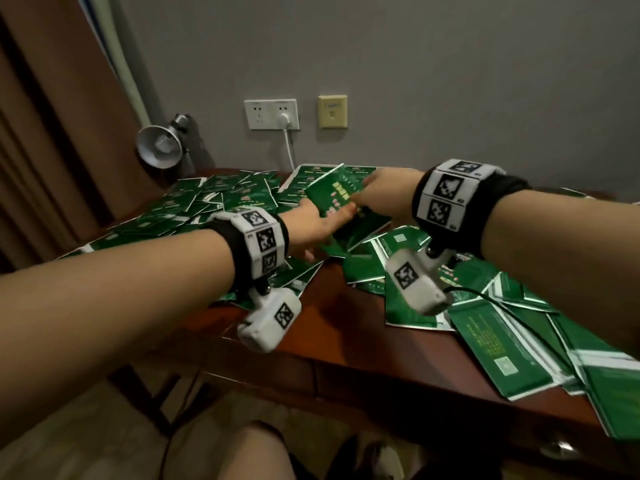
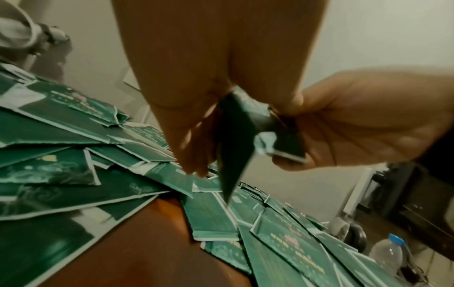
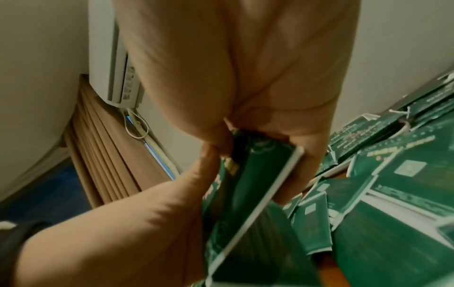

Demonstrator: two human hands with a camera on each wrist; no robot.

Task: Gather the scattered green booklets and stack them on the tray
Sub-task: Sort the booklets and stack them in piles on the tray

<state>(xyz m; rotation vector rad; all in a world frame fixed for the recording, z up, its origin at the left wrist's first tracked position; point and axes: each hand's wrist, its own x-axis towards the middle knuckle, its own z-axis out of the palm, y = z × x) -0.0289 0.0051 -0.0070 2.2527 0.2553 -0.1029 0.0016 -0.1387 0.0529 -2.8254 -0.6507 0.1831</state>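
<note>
Grey wall behind; double socket [image 1: 271, 114] with a white plug in it, a beige wall plate [image 1: 332, 111] beside it, brown curtain [image 1: 45, 133] at left, a metal clamp lamp [image 1: 162, 143] at the far-left corner of the bench. Right wrist view also shows an air conditioner [image 3: 117, 64] high on the wall.

Bench [image 1: 332, 317]: dark reddish wood, bare only in a patch near the front edge. Scattered green booklets [image 1: 235, 199] cover the rest, overlapping in loose heaps at left, far centre and right; some overhang the right front edge. No tray identifiable in any view.

Both hands meet over the middle. Left hand [image 1: 311, 225] has its fingers curled around the lower end of a held bunch of booklets [image 1: 337, 199]. Right hand [image 1: 384, 192] pinches the upper end of the same bunch. Bunch is tilted, above the pile.

Risks, as judged:
- Bunch edges look uneven in the left wrist view, one corner crumpled; a loose booklet could slide out on release by either hand.
- Glossy covers, overlapping heaps: sweeping an arm across may push overhanging booklets off the bench.
- Wrist camera cable [image 1: 512, 306] trails over the right-hand booklets and may snag them.
</note>
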